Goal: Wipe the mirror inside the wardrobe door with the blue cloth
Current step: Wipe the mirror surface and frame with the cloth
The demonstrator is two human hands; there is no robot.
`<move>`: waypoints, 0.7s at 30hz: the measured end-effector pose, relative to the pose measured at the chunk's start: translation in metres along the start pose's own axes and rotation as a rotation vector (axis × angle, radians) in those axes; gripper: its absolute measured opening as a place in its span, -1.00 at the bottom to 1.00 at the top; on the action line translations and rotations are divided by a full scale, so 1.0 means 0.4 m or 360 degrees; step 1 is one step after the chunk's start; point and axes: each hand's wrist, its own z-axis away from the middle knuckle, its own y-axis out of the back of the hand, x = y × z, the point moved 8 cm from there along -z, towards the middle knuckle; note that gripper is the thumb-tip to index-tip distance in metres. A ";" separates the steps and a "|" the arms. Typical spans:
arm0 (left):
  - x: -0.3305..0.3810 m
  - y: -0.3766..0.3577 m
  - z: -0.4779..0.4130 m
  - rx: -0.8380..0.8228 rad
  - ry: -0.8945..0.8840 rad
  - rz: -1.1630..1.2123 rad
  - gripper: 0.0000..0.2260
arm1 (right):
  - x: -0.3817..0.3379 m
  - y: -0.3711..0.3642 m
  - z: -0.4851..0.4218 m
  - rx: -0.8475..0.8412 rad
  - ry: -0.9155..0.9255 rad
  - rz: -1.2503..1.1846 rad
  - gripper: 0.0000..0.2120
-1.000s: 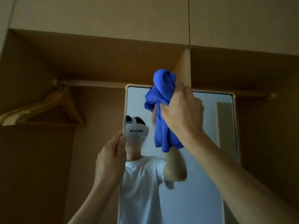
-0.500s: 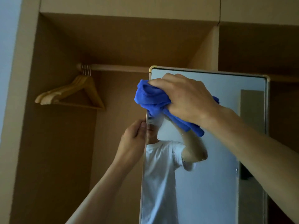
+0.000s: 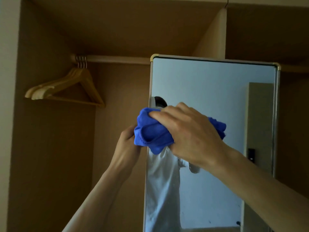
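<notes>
Mirror (image 3: pixel 209 91) stands before the open wardrobe (image 3: pixel 50 148), its glass free above and to the right of the hands. Wooden hangers (image 3: pixel 70 87) hang well to the left. With the arm raised, the right hand (image 3: pixel 189 134) closes its grip on the bunched blue cloth (image 3: pixel 152 131) at the mirror's left edge. The left hand (image 3: pixel 127 146) grips that edge just beside the cloth.

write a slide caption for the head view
Right hand presses blue cloth to wardrobe mirror; left hand grips its edge.

Hangers (image 3: pixel 66 87) hang on the rail (image 3: pixel 117 59), left of the mirror (image 3: pixel 209 84); cloth (image 3: pixel 153 131) against the mirror's left edge.
</notes>
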 end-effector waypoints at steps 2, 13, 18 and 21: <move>-0.008 0.015 0.003 0.0019 0.0066 0.0043 -0.53 | -0.011 -0.024 0.039 -0.0012 0.0007 -0.0012 -0.40; -0.038 0.014 0.010 -0.0034 0.0254 0.0108 -0.66 | -0.052 -0.055 0.113 -0.0085 0.0186 0.0091 -0.49; -0.030 0.007 0.021 -0.0138 0.0193 0.0038 -0.68 | 0.011 0.014 0.051 -0.0055 0.0095 0.0199 -0.46; -0.027 0.003 0.025 -0.0106 0.0170 0.0013 -0.69 | 0.071 0.064 -0.002 -0.0032 0.0012 0.0238 -0.48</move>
